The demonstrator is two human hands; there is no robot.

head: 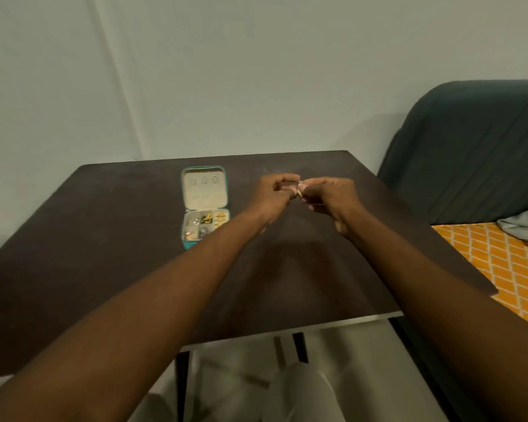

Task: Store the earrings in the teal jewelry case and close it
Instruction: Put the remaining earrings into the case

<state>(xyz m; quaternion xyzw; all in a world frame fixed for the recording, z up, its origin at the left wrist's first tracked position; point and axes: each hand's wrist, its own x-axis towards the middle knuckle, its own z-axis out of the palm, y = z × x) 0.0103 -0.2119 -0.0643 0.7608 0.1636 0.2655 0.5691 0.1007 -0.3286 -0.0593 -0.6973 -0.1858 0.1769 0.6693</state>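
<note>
Small teal zip jewelry case (204, 205) lies open near the far edge of the dark brown tabletop (104, 239), compartments holding gold and silver pieces; right of it, left hand (272, 196) and right hand (333, 199) meet above the tabletop, fingertips pinching a small gold earring (300, 188) between them

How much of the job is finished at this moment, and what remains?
Done: several compartments of the open teal jewelry case already hold earrings. In hand: the left hand and right hand together pinch a gold earring above the table. Left: place it inside, then close the lid.
</note>
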